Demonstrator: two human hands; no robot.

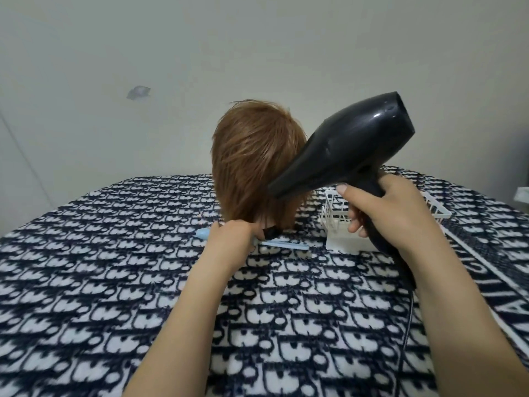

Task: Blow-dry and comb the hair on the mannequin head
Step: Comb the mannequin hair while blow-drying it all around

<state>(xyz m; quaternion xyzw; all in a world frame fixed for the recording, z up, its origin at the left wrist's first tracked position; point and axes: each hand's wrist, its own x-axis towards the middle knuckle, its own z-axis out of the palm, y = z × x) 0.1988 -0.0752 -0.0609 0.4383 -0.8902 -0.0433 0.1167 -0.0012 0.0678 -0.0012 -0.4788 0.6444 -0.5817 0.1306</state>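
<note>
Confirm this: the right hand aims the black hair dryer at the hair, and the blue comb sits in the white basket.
Not in the basket. The head view shows the comb lying on the blanket, outside the basket; the rest is right.

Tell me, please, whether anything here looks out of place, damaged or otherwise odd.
Only a small grey patch on the wall, upper left of the mannequin head: it looks like a scuff or stuck tape against plain paint. The hair dryer, comb and basket look ordinary.
</note>
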